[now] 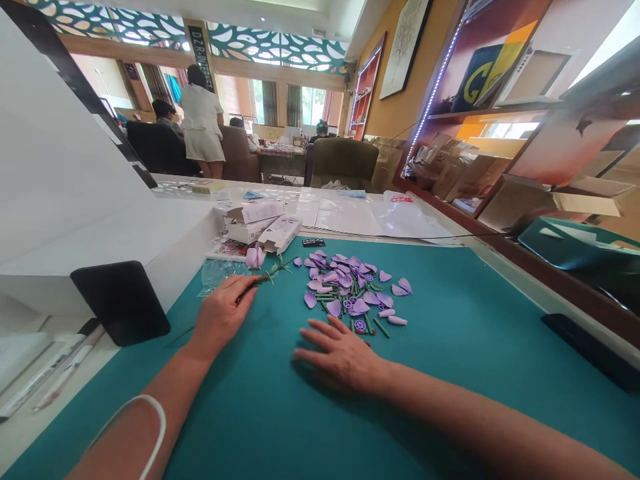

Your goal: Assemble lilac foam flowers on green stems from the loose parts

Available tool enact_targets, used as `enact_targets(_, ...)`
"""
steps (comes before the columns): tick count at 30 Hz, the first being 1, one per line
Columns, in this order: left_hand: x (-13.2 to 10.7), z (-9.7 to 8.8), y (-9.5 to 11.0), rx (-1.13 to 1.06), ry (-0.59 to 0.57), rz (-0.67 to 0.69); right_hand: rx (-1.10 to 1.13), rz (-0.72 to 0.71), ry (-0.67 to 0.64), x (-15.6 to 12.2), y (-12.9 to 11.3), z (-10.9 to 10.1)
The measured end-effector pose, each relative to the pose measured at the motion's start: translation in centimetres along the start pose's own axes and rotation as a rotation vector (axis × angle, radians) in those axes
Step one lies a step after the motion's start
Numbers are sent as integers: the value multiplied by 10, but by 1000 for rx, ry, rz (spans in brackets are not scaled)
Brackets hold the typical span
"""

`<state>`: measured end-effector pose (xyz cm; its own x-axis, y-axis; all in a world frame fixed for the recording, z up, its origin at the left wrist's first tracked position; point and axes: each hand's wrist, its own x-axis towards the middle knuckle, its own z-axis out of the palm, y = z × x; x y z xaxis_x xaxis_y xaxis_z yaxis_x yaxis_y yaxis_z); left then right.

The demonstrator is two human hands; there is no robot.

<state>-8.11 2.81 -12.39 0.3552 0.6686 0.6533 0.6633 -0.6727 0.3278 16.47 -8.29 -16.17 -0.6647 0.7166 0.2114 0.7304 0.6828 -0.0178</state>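
My left hand (pixel 225 310) is closed around a green toy flower stem (pixel 273 272), whose thin leaves point away to the right. Just beyond the fingers is a pink flower head (pixel 254 258); whether it joins the held stem I cannot tell. A thin green piece shows on the mat behind my left wrist. My right hand (pixel 345 357) hovers low over or rests on the mat with fingers spread, holding nothing visible. Past its fingertips spreads a pile of purple petals (pixel 350 272), mixed with short green rods (pixel 381 327) and a purple wheel-shaped piece (pixel 359 325).
White boxes (pixel 280 231) and clear plastic bags (pixel 220 273) lie beyond my left hand. A black phone-like slab (pixel 121 302) leans at the left, near pens (pixel 70 373). A dark bar (pixel 590 350) lies on the green mat (pixel 475 320) at the right. People are in the background.
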Motion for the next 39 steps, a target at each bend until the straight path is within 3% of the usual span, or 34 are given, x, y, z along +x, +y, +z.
enact_targets(2,0,4,1,-1,-34,14,-11,-67,12,-7,-3,5)
enact_targets(5,-2,9,4,3,-77,33,-62,-72,46,3,13,11)
enact_targets(11,-5,13,3,22,-100,64,-115,67,130,34,60,18)
enact_targets(15,-6,18,2,39,-132,94,-94,137,157,32,82,8)
enact_targets(18,-7,23,1,53,-164,119,-54,203,202,3,91,-6)
enact_targets(21,-9,27,2,61,-188,123,22,377,266,-50,91,-12)
enact_targets(24,-10,29,4,51,-215,119,63,533,194,-99,82,-6)
enact_targets(26,-10,31,6,41,-225,121,103,610,125,-113,76,2)
enact_targets(28,-9,31,8,35,-224,136,141,658,83,-109,74,9)
enact_targets(31,-8,30,10,29,-206,169,188,672,78,-82,79,15)
enact_targets(35,-8,29,7,21,-178,170,205,667,150,-46,93,18)
enact_targets(39,-10,30,0,34,-198,173,152,646,218,-32,106,18)
